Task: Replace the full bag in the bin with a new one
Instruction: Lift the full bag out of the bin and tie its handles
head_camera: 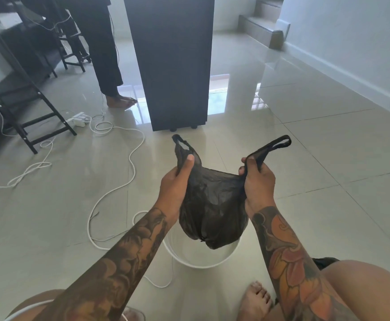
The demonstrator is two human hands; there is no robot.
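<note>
Head view looks down at two tattooed forearms holding a black plastic bag [212,205] over a white bin [203,260] on the tiled floor [316,158]; the left hand [177,181] pinches the bag's left edge just below its handle loop, thumb pressed on the plastic, so that grip is closed on the bag; the right hand [258,181] has its fingers curled round the base of the right handle loop, so that grip is closed on the bag too; both loops stick up and away past the hands, and the bag's mouth is stretched between them; the bag's body hangs down between the wrists, its bottom end just over the bin's open top, and whether it touches the rim I cannot tell; the bin stands near the person, between their knees, with a bare foot [256,300] just to its right; a white cable [120,181] loops across the floor to the left and runs to a power strip [77,119] farther off; a dark cabinet [173,61] stands beyond the bag; left of it another person's bare feet [120,101] and dark trouser leg show; dark chair frames [27,107] fill the far left; steps [263,24] rise at the far right.
</note>
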